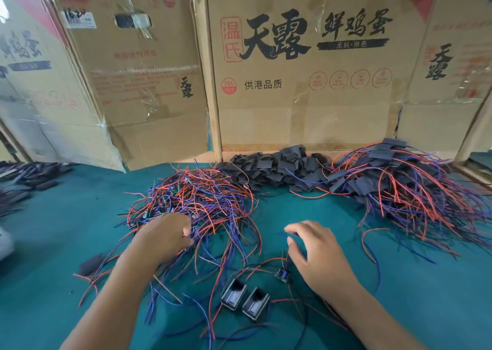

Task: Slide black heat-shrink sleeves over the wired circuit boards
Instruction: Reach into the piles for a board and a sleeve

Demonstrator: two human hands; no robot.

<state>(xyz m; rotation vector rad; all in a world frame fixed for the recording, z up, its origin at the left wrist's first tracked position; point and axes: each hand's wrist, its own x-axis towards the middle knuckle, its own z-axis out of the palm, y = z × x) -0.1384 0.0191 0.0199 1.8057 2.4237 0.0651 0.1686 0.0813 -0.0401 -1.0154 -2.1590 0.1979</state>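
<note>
A tangle of small circuit boards with red and blue wires (202,197) lies left of centre on the green table (53,237). My left hand (165,236) reaches into its near edge, fingers curled among the wires; what they grip is hidden. My right hand (314,253) hovers over the table with fingers apart and nothing in it. A loose heap of black heat-shrink sleeves (277,167) sits at the back centre. A pile of sleeved boards with wires (404,181) lies at the right. One small wired board (282,274) rests just left of my right wrist.
Two small black rectangular blocks (243,297) lie near the front between my arms. A single sleeved board (91,264) rests at the left. Cardboard boxes (306,88) wall off the back. More dark parts (29,179) lie at the far left.
</note>
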